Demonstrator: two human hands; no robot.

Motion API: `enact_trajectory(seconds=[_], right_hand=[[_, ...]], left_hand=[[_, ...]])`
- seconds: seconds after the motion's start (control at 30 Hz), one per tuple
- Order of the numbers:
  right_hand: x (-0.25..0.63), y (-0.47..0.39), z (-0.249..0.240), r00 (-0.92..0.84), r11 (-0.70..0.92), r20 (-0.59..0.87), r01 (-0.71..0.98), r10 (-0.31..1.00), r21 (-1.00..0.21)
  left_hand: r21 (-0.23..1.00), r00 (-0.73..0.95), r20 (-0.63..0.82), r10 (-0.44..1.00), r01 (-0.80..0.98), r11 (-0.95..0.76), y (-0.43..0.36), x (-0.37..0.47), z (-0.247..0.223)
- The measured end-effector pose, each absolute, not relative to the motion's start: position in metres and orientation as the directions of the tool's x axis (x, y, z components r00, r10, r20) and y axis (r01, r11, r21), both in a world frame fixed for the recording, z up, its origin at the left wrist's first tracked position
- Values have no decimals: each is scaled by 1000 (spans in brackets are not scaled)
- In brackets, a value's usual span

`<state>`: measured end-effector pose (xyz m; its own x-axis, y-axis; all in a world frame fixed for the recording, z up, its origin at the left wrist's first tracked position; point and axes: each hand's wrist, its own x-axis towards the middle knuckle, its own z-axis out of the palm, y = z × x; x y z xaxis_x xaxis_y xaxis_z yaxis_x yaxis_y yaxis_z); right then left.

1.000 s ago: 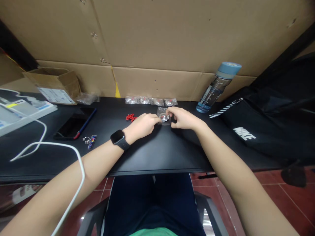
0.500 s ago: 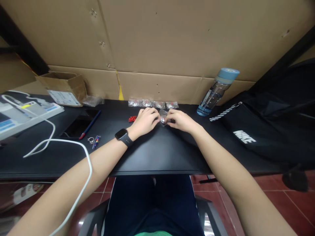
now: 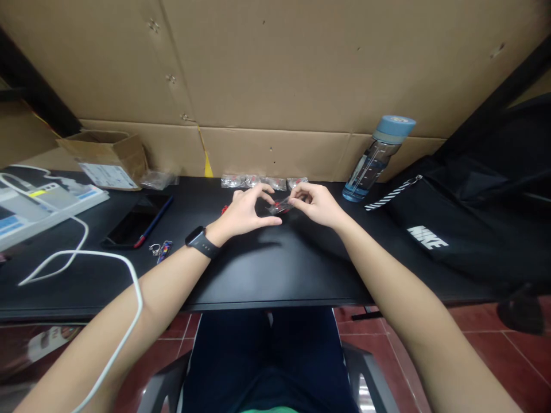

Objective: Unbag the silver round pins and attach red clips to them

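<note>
Between my hands is a small clear plastic packet (image 3: 282, 205) with something red and shiny in it. My right hand (image 3: 316, 203) pinches its right edge between thumb and fingertips, above the black table (image 3: 267, 264). My left hand (image 3: 249, 212) is at the packet's left side, thumb and fingers spread apart in a wide curve; it does not grip the packet. A red object (image 3: 224, 210) lies partly hidden behind my left hand. Several similar clear packets (image 3: 256, 182) stand in a row along the cardboard wall behind, the rightmost partly covered by my right hand.
A blue-capped water bottle (image 3: 374, 163) and a black bag (image 3: 426, 229) are on the right. To the left lie a phone (image 3: 135, 221), a keyring (image 3: 163, 250), an open cardboard box (image 3: 109, 160), and a power strip (image 3: 47, 206). A white cable (image 3: 129, 264) crosses my left forearm.
My left hand has let go of the packet and spread its fingers, shifting slightly left. My right hand keeps its pinch, and the packet has tilted up off the table.
</note>
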<state>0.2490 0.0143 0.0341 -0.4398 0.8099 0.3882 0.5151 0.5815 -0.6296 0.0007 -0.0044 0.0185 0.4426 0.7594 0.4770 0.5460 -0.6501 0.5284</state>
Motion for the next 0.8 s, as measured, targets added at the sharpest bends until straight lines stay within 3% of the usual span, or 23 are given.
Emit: enact_trajectory(seconds=[0.17,0.4,0.8], right_hand=[[248,14,36,-439,592,412,450,799,-669],[246,16,36,-301,564,481,342,824,-752],[252,18,37,-385,566,436,352,813,-746]], left_hand=[[545,383,470,796,583,-602,-1,4,11],[699,185,569,801,405,-589,7,1,11],[713,226,550,804,374,-593,7,-3,14]])
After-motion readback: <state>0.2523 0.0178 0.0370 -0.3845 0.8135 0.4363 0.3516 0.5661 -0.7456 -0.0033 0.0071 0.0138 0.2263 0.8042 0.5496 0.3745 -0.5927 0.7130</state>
